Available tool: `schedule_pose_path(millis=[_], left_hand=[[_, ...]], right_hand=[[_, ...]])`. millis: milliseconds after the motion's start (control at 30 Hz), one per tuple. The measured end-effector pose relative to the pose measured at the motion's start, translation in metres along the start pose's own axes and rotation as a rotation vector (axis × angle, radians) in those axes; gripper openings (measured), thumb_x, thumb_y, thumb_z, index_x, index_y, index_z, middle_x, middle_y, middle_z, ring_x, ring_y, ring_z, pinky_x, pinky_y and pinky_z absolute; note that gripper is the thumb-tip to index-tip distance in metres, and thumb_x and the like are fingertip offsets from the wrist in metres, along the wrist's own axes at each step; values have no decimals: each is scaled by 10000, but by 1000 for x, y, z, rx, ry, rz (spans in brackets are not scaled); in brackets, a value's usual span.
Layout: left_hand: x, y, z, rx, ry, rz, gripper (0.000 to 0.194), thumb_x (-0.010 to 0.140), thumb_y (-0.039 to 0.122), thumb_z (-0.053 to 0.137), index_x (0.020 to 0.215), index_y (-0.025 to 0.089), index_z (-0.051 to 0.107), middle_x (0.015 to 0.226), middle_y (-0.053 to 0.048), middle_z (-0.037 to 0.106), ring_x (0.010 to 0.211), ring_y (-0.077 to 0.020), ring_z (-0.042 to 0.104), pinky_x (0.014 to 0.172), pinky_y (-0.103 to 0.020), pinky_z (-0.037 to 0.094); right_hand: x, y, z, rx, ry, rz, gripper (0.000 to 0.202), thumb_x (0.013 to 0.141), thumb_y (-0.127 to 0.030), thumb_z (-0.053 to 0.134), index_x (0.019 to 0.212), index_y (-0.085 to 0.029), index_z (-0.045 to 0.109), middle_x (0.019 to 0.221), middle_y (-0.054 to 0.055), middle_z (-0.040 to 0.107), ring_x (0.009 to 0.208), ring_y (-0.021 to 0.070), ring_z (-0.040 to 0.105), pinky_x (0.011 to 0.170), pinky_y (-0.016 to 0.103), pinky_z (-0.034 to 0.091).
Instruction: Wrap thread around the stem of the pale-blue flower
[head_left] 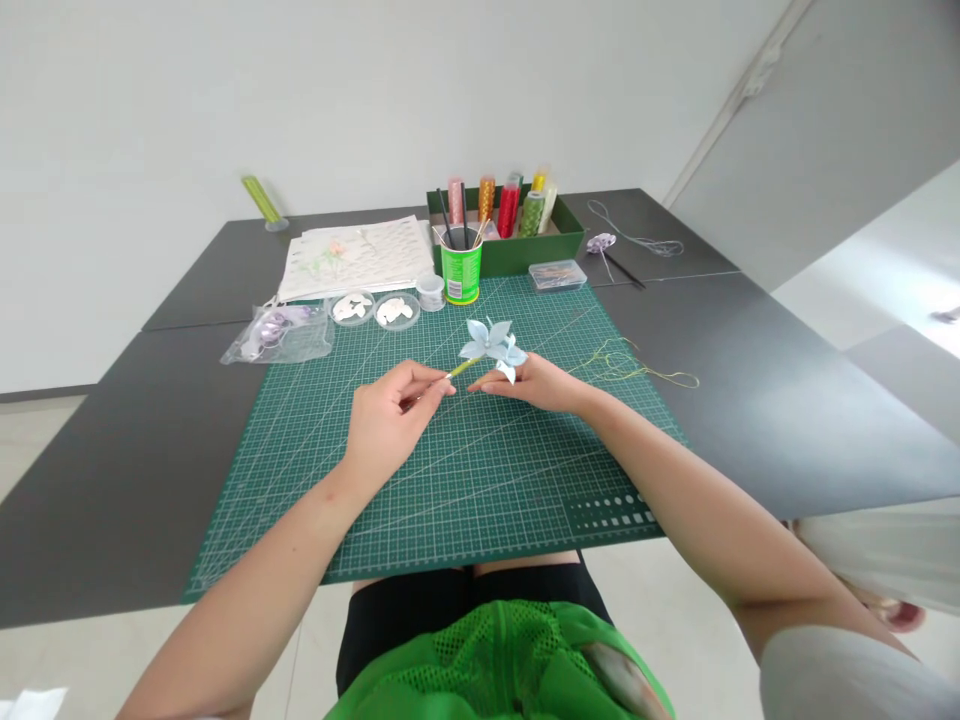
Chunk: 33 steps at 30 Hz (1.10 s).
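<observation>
My left hand (394, 410) pinches the thin stem of a pale blue artificial flower (487, 343) between thumb and fingertips. Part of the stem (463, 367) is wrapped in yellow-green. The petals spread above and partly in front of my right hand (536, 382). That hand is beside the stem, its fingers stretched toward it and closed together. A loose yellow-green thread (637, 370) trails over the mat and runs behind my right hand, seemingly held in its fingers; the exact grip is hidden. Both hands hover above the green cutting mat (450, 500).
At the back, a green box (510, 260) holds several thread spools. Before it stand a green cup (460, 272) with sticks and a clear case (557, 275). Leftward lie paper sheets (390, 255), dishes of white pieces (396, 311) and a plastic bag (281, 335). A purple flower (601, 243) lies right.
</observation>
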<state>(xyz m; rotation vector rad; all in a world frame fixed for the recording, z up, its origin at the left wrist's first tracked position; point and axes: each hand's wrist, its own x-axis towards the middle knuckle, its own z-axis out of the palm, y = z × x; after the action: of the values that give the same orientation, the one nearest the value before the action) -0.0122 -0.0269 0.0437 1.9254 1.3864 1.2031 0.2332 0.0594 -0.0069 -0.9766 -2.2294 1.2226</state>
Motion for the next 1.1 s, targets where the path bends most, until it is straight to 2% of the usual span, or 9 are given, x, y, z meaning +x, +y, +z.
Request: schedule_pose_path(millis=[100,200,333,567,667,833,933,1000,1100], left_hand=[[4,0,-3,-21,56,-84,140,954,326,651,962,208,727,818,-3,810,458,-84,541,474,-220,410],[8,-2,-5,-49,83,-159,182,940,350,652,1010,202,730,811,-15,804,419,-74,454,438,-224,365],[11,-5,-4,-51,89,-213,219,924,361,653,1037,194,740,804,-25,798,426,-77,445,436,-225,357],[13,-8,-3,10,80,-234,249,929,393,646,1041,201,757,822,-22,803,419,-81,429,436,-240,342],[13,-12,-2,26,65,-242,260,929,409,646,1037,201,758,822,-19,805,418,-86,429,445,-245,349],[14,-17,0,35,-15,-258,247,932,408,640,1010,203,755,827,-16,810,408,-93,451,442,-251,346],[13,-19,2,43,-103,-250,192,935,359,642,982,209,751,829,-12,812,507,-124,604,511,-248,421],[12,-19,4,45,-178,-230,158,936,333,645,961,217,749,842,-7,814,645,-157,707,587,-253,474],[9,-18,7,104,-310,-154,132,944,303,639,948,238,754,856,16,812,695,-162,726,618,-259,479]], right_hand=[[-3,-11,-3,-13,-81,30,311,921,-425,682,1079,-200,827,936,45,812,748,155,677,688,280,510],[-5,-18,-7,5,-157,2,293,928,-404,676,1079,-204,827,1007,54,818,828,163,726,730,280,533],[-10,-23,-11,49,-215,-24,284,920,-413,698,1066,-207,828,1059,58,815,929,178,758,795,282,559],[-19,-43,-9,63,-288,-72,272,945,-381,683,1095,-199,820,1069,56,813,907,166,768,758,257,563],[-22,-51,-8,79,-294,-91,281,949,-374,681,1108,-184,815,1068,66,812,845,160,766,684,246,549],[-28,-60,-10,160,-267,-149,298,944,-384,693,1129,-181,808,1063,77,811,813,163,766,646,243,553],[-31,-64,-13,210,-199,-176,273,928,-367,718,1113,-191,813,1068,75,811,871,173,770,697,244,575],[-32,-67,-13,214,-142,-200,262,924,-351,723,1106,-186,815,1019,70,818,822,161,760,661,231,563],[-34,-70,-12,171,-68,-229,263,938,-343,704,1120,-187,812,902,48,821,684,127,711,564,212,511]])
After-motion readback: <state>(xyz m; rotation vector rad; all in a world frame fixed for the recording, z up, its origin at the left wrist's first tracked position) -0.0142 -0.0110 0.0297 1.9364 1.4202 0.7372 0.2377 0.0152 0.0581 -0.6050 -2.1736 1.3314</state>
